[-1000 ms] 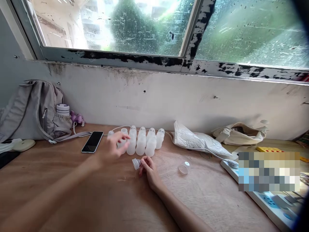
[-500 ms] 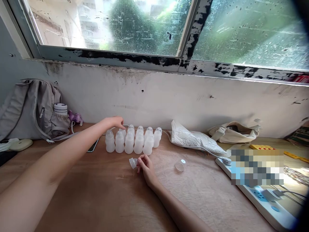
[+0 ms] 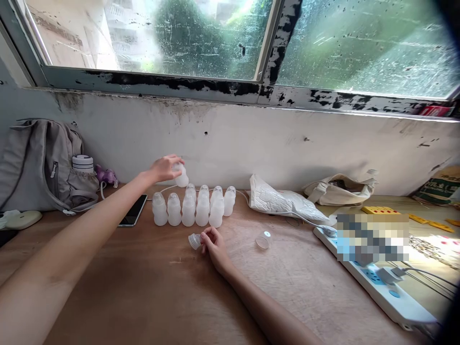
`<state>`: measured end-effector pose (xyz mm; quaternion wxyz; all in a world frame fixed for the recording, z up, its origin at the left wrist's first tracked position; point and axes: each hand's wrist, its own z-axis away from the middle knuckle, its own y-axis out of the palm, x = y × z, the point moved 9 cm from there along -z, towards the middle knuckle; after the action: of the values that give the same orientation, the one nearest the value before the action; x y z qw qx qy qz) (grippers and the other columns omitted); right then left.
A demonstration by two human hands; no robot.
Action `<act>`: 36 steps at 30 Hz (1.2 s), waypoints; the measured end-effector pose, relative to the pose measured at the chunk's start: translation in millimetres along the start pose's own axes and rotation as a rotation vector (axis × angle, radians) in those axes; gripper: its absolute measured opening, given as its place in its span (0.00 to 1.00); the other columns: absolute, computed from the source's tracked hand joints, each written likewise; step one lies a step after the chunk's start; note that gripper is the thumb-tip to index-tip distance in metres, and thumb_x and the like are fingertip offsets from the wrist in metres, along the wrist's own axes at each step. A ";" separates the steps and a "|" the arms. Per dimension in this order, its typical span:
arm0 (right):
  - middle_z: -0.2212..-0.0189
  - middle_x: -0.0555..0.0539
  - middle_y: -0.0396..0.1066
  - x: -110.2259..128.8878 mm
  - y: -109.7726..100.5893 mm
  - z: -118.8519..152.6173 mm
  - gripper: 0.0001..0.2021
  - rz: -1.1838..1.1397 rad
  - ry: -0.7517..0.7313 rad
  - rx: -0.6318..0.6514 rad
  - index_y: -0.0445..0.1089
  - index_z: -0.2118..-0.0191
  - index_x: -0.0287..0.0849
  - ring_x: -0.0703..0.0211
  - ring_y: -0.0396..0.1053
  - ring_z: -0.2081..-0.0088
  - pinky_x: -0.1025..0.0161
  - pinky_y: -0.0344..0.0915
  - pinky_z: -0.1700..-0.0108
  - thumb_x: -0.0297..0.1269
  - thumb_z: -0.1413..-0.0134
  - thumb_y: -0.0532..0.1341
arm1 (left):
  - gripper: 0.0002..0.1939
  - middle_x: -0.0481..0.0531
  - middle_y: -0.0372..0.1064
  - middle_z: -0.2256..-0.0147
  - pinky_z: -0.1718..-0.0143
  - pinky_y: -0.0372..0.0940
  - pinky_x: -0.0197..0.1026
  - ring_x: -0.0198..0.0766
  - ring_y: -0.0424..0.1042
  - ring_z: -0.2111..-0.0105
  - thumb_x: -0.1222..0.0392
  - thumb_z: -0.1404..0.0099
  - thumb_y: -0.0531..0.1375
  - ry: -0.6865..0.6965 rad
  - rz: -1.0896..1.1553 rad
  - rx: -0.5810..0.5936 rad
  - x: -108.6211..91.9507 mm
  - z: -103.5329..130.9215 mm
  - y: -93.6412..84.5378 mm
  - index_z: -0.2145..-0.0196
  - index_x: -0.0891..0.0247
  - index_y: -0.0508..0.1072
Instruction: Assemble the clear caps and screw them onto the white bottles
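Note:
My left hand [image 3: 168, 167] grips a frosted white bottle [image 3: 182, 176] by its upper part, raised above the back left of a group of similar bottles [image 3: 189, 211]. Those stand upright in close rows on the wooden table [image 3: 151, 282]. In front of them, my right hand [image 3: 212, 241] pinches a small clear ribbed plastic piece [image 3: 194, 240] with its wide end facing left. A clear cap [image 3: 263, 239] lies by itself to the right of my right hand.
A dark phone [image 3: 134, 211] lies left of the bottles, near a grey backpack [image 3: 43, 163]. To the right are a silvery packet [image 3: 276, 199], a cream bag [image 3: 339, 189] and a white power strip [image 3: 402, 302] with cables.
My left hand has lifted a bottle out of the back left of the group. The camera view has shifted slightly; my right hand still holds the clear piece.

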<state>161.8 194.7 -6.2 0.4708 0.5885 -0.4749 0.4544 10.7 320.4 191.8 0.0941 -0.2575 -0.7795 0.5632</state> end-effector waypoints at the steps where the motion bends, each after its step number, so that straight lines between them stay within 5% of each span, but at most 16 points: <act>1: 0.82 0.56 0.61 0.7 -0.1 0.2 0.12 0.008 -0.004 -0.003 0.58 0.74 0.41 0.71 0.57 0.87 0.71 0.51 0.85 0.44 0.52 0.58 | 0.18 0.54 0.63 0.57 0.60 0.59 0.41 0.40 0.65 0.62 0.58 0.45 0.51 0.038 0.000 -0.163 -7.6 7.2 -19.2 0.56 0.62 0.66; 5: 0.82 0.56 0.61 0.7 -2.1 -0.1 0.11 0.011 -0.022 -0.023 0.59 0.74 0.40 0.71 0.57 0.87 0.71 0.51 0.85 0.43 0.52 0.58 | 0.16 0.53 0.64 0.61 0.58 0.60 0.42 0.41 0.64 0.59 0.60 0.44 0.52 0.230 0.032 -0.675 -43.6 62.0 -67.6 0.58 0.63 0.67; 8: 0.82 0.56 0.61 -2.5 -8.2 -1.9 0.11 -0.029 -0.023 -0.069 0.60 0.74 0.40 0.71 0.57 0.88 0.71 0.52 0.85 0.42 0.53 0.58 | 0.15 0.54 0.65 0.63 0.59 0.62 0.43 0.40 0.65 0.61 0.60 0.45 0.53 0.297 0.088 -0.768 -67.1 103.6 -61.6 0.59 0.63 0.67; 11: 0.83 0.56 0.61 -5.7 -19.5 -4.2 0.11 -0.090 -0.019 -0.163 0.60 0.75 0.40 0.71 0.56 0.88 0.71 0.51 0.86 0.42 0.55 0.59 | 0.16 0.54 0.66 0.63 0.60 0.63 0.42 0.40 0.66 0.62 0.62 0.46 0.55 0.391 0.236 -0.632 -93.4 134.1 -25.7 0.57 0.64 0.66; 15: 0.85 0.57 0.59 -6.8 -33.3 -5.7 0.09 -0.148 -0.020 -0.273 0.59 0.76 0.41 0.71 0.54 0.89 0.71 0.49 0.88 0.40 0.56 0.59 | 0.19 0.55 0.68 0.63 0.61 0.63 0.41 0.40 0.67 0.63 0.63 0.45 0.56 0.352 0.483 -0.429 -107.0 154.7 31.9 0.54 0.64 0.64; 27: 0.87 0.58 0.58 -5.7 -41.1 -6.6 0.08 -0.139 -0.005 -0.314 0.60 0.78 0.41 0.70 0.53 0.87 0.69 0.50 0.85 0.38 0.58 0.59 | 0.27 0.50 0.69 0.64 0.65 0.64 0.38 0.38 0.69 0.65 0.52 0.52 0.63 0.011 0.914 0.003 -107.9 150.4 135.4 0.56 0.61 0.59; 30: 0.85 0.57 0.60 -3.3 -42.7 -6.5 0.07 -0.121 -0.020 -0.335 0.62 0.79 0.40 0.69 0.57 0.83 0.69 0.55 0.79 0.35 0.61 0.60 | 0.28 0.49 0.68 0.64 0.65 0.63 0.38 0.37 0.68 0.66 0.51 0.54 0.64 0.050 0.901 0.106 -119.9 155.2 148.3 0.58 0.60 0.60; 36: 0.82 0.55 0.64 0.0 -47.0 -5.2 0.06 -0.106 -0.035 -0.347 0.64 0.77 0.40 0.67 0.59 0.80 0.69 0.56 0.76 0.36 0.60 0.61 | 0.26 0.54 0.67 0.59 0.60 0.61 0.40 0.41 0.66 0.61 0.51 0.50 0.61 -0.004 0.941 0.037 -106.6 155.7 137.9 0.54 0.63 0.64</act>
<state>207.7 204.7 -11.2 0.5803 0.5306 -0.5227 0.3295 74.0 169.2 25.1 -0.1684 -0.5799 -0.5681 0.5592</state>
